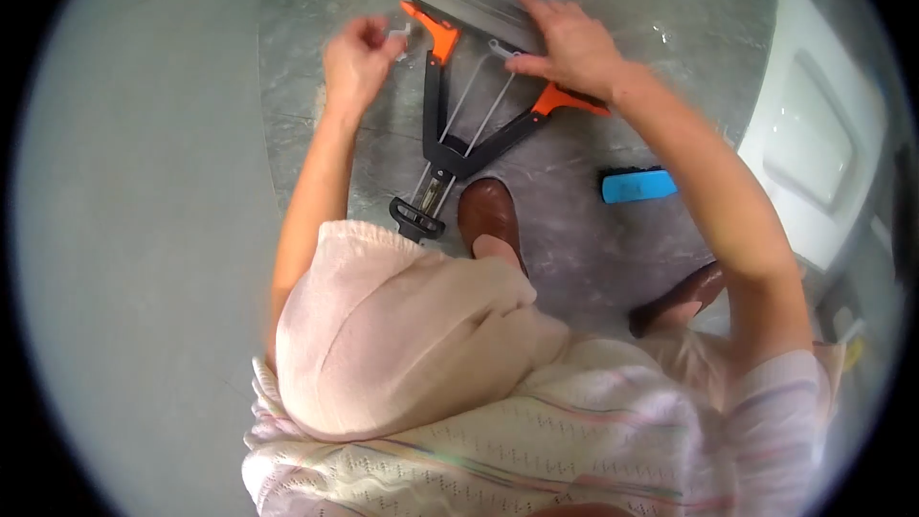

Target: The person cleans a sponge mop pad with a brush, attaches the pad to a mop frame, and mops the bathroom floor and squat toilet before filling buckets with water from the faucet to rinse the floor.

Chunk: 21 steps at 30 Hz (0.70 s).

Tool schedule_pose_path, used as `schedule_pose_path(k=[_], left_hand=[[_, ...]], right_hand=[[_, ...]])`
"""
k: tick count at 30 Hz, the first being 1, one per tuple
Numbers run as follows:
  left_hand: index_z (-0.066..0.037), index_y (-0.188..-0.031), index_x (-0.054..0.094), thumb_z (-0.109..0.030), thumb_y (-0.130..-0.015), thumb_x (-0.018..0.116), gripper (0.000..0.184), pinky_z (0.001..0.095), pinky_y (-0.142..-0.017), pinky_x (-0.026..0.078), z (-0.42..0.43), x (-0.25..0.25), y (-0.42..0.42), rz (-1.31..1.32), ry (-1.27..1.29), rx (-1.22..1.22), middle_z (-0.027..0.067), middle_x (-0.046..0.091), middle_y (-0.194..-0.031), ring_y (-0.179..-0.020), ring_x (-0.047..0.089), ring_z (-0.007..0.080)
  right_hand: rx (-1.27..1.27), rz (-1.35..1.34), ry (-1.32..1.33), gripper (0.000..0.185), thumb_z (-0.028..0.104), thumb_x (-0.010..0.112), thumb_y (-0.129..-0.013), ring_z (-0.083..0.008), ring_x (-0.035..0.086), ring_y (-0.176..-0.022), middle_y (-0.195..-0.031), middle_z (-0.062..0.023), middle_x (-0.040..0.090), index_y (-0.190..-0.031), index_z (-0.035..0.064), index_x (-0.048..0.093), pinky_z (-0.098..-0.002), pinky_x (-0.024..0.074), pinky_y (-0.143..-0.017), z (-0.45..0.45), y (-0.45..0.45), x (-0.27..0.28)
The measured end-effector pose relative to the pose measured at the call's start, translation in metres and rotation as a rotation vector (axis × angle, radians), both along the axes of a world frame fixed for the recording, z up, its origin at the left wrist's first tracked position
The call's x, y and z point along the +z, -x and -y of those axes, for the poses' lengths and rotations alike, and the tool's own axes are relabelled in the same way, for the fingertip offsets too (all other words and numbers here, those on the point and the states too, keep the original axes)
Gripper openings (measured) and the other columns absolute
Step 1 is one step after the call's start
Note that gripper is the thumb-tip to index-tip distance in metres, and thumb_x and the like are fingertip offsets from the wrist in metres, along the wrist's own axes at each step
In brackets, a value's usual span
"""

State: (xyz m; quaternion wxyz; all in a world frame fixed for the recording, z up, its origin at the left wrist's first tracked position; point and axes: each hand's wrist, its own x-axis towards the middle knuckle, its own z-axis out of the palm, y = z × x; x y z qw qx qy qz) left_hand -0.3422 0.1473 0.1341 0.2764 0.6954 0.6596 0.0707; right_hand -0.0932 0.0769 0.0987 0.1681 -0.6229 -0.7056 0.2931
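A sponge mop lies on the grey floor, with a black forked frame [440, 124], orange end pieces [442, 40] and two thin metal rods. Its long grey mop head [464, 2] sits tilted across the far end. My right hand [574, 48] grips the right end of the head, fingers over the top and thumb beside a small metal bracket [500, 49]. Left of the head, my left hand [356, 62] is closed, pinching a small whitish piece [399, 35] between thumb and fingertips. I cannot make out exactly what that piece is.
A blue brush [638, 186] with dark bristles lies under my right forearm. A white moulded panel [814, 124] stands at the right. My brown shoes [488, 211] are close to the mop's black handle loop [416, 220].
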Motion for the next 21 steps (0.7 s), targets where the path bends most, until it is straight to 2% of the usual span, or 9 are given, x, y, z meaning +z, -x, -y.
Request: schedule_pose_path(k=[2, 4, 7, 10, 13, 16, 17, 20, 21], left_hand=[[0.001, -0.095, 0.057, -0.023, -0.066, 0.069, 0.039, 0.0265, -0.062, 0.045, 0.031, -0.02, 0.022, 0.119, 0.134, 0.102, 0.0051, 0.059, -0.074, -0.067, 0.056, 0.0138], [0.002, -0.097, 0.056, -0.024, -0.064, 0.072, 0.045, 0.0273, -0.063, 0.045, 0.063, -0.039, 0.035, 0.218, 0.429, 0.168, 0.0064, 0.06, -0.077, -0.069, 0.056, 0.0135], [0.003, -0.098, 0.055, -0.026, -0.065, 0.073, 0.048, 0.0277, -0.064, 0.045, 0.095, -0.048, 0.023, 0.429, 0.509, 0.239, 0.0075, 0.061, -0.08, -0.071, 0.057, 0.0141], [0.005, -0.099, 0.054, -0.024, -0.067, 0.072, 0.048, 0.0256, -0.064, 0.046, 0.093, -0.041, 0.012, 0.07, 0.418, 0.053, 0.0084, 0.061, -0.083, -0.071, 0.056, 0.0121], [0.005, -0.096, 0.055, -0.02, -0.068, 0.072, 0.041, 0.0239, -0.064, 0.046, 0.093, -0.027, -0.001, 0.073, 0.401, 0.103, 0.0069, 0.061, -0.083, -0.071, 0.056, 0.0117], [0.002, -0.091, 0.056, -0.018, -0.067, 0.072, 0.035, 0.0229, -0.063, 0.045, 0.095, -0.044, 0.009, 0.62, 0.613, 0.34, 0.005, 0.059, -0.081, -0.07, 0.056, 0.0114], [-0.003, -0.086, 0.056, -0.013, -0.066, 0.072, 0.027, 0.0225, -0.062, 0.045, 0.096, -0.046, 0.016, 0.655, 0.673, 0.37, 0.0031, 0.058, -0.079, -0.069, 0.055, 0.0109], [-0.004, -0.082, 0.055, -0.009, -0.066, 0.07, 0.023, 0.0213, -0.063, 0.045, 0.093, -0.033, 0.017, 0.755, 0.812, 0.451, 0.0024, 0.058, -0.078, -0.069, 0.055, 0.0096], [-0.004, -0.081, 0.052, -0.006, -0.068, 0.066, 0.019, 0.0247, -0.067, 0.046, 0.094, -0.029, 0.014, 0.909, 0.837, 0.444, 0.0076, 0.059, -0.083, -0.073, 0.057, 0.0141]], right_hand=[[0.013, 0.111, 0.02, 0.067, 0.029, 0.068, -0.068, -0.0294, 0.047, -0.101, -0.105, -0.0152, 0.052, -0.123, 0.0055, 0.038, -0.0358, 0.0413, -0.083, 0.005, 0.012, -0.004], [0.029, 0.09, -0.027, 0.06, 0.026, 0.067, -0.068, -0.0292, 0.048, -0.098, -0.101, -0.0141, 0.053, -0.119, 0.0062, 0.04, -0.0364, 0.0421, -0.08, 0.006, 0.012, -0.012], [0.1, 0.065, -0.022, 0.053, 0.025, 0.066, -0.069, -0.0294, 0.048, -0.096, -0.098, -0.0129, 0.054, -0.113, 0.0061, 0.045, -0.0377, 0.0426, -0.078, 0.004, 0.01, -0.016], [0.14, 0.075, 0.009, 0.047, 0.024, 0.066, -0.069, -0.0294, 0.049, -0.094, -0.095, -0.0119, 0.055, -0.108, 0.0055, 0.047, -0.0382, 0.0428, -0.078, 0.003, 0.009, -0.013], [0.096, 0.015, -0.053, 0.047, 0.023, 0.066, -0.068, -0.0294, 0.049, -0.093, -0.092, -0.0117, 0.055, -0.107, 0.0052, 0.048, -0.038, 0.0426, -0.078, 0.005, 0.009, -0.017], [0.032, -0.037, -0.15, 0.05, 0.023, 0.067, -0.067, -0.0287, 0.049, -0.092, -0.092, -0.0107, 0.054, -0.109, 0.0054, 0.047, -0.0373, 0.0431, -0.077, 0.009, 0.007, -0.021], [0.016, -0.059, -0.184, 0.052, 0.024, 0.068, -0.066, -0.0279, 0.049, -0.091, -0.092, -0.0096, 0.054, -0.11, 0.0056, 0.047, -0.0368, 0.0437, -0.076, 0.009, 0.005, -0.021], [-0.013, -0.14, -0.278, 0.056, 0.024, 0.069, -0.065, -0.0277, 0.049, -0.091, -0.094, -0.0091, 0.054, -0.113, 0.0065, 0.046, -0.0364, 0.0441, -0.075, 0.009, -0.003, -0.012], [-0.02, -0.172, -0.304, 0.057, 0.023, 0.069, -0.064, -0.028, 0.049, -0.092, -0.094, -0.0094, 0.054, -0.114, 0.0068, 0.045, -0.0364, 0.0439, -0.075, 0.007, -0.006, -0.006]])
